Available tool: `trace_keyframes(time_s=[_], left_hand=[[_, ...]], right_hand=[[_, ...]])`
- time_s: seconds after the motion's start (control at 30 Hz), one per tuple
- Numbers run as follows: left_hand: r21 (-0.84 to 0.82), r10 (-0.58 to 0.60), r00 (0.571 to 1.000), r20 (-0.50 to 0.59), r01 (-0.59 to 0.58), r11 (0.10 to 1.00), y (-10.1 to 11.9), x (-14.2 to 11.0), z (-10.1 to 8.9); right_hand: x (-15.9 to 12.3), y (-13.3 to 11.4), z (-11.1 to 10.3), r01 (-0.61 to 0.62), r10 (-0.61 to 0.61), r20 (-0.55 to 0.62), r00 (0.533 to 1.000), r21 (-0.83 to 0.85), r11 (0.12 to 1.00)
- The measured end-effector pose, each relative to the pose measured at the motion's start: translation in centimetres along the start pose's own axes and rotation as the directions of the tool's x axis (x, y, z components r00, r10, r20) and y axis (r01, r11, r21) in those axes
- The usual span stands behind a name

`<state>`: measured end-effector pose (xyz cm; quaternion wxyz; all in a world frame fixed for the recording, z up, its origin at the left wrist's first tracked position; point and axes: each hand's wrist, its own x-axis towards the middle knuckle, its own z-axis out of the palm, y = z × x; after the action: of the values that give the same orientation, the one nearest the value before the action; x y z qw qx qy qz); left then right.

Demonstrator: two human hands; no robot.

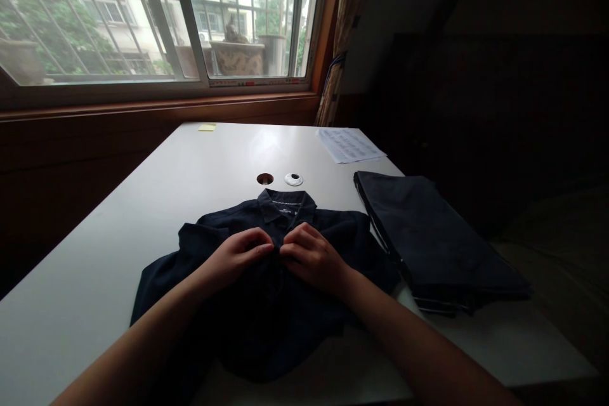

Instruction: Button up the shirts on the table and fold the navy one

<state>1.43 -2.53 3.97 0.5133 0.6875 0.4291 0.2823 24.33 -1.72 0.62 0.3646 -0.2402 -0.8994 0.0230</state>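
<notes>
A dark navy polo shirt (266, 311) lies face up on the white table (157, 203), collar pointing toward the window. My left hand (240, 255) and my right hand (311, 257) meet at the shirt's placket just below the collar. Both hands have their fingers curled and pinched on the fabric there. Whatever sits between the fingertips is too dark to make out.
A stack of folded dark garments (428, 241) lies at the table's right edge. A printed sheet of paper (349, 144) rests at the far right. A cable hole (265, 178) and its round cap (294, 179) sit beyond the collar. A yellow sticky note (207, 127) is near the window.
</notes>
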Motion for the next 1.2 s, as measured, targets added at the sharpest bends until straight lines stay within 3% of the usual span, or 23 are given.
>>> trace_keyframes(time_s=[0.17, 0.33, 0.63, 0.8, 0.93, 1.07, 1.2], left_hand=[[0.018, 0.006, 1.0, -0.019, -0.005, 1.0, -0.3, 0.1, -0.2], [0.137, 0.033, 0.999, -0.023, -0.03, 0.99, -0.5, 0.2, -0.4], [0.395, 0.224, 0.971, 0.079, -0.237, 0.888, -2.2, 0.3, 1.2], [0.366, 0.271, 0.962, -0.035, -0.24, 0.899, -1.6, -0.2, 1.6], [0.312, 0.291, 0.957, 0.005, -0.278, 0.908, -0.6, -0.5, 1.4], [0.271, 0.255, 0.967, 0.026, -0.252, 0.929, -0.5, -0.4, 1.3], [0.162, 0.169, 0.985, -0.02, -0.164, 0.973, -0.9, -0.2, 1.1]], right_hand=[[-0.1, 0.3, -0.4, 0.007, -0.007, 0.003, 1.0, -0.005, 1.0], [-0.7, 0.5, -0.6, -0.012, 0.013, -0.107, 0.994, 0.008, 1.0], [-0.9, 0.3, -0.4, 0.048, -0.054, -0.123, 0.991, -0.055, 0.997], [-0.8, 0.3, -0.6, 0.049, -0.056, -0.111, 0.992, -0.071, 0.996], [-0.9, 0.3, -0.6, 0.043, -0.053, -0.105, 0.993, -0.097, 0.994], [-0.8, 0.1, -0.7, 0.051, -0.065, -0.098, 0.993, -0.131, 0.99], [-0.8, 0.2, -0.7, 0.064, -0.074, -0.065, 0.995, -0.155, 0.986]])
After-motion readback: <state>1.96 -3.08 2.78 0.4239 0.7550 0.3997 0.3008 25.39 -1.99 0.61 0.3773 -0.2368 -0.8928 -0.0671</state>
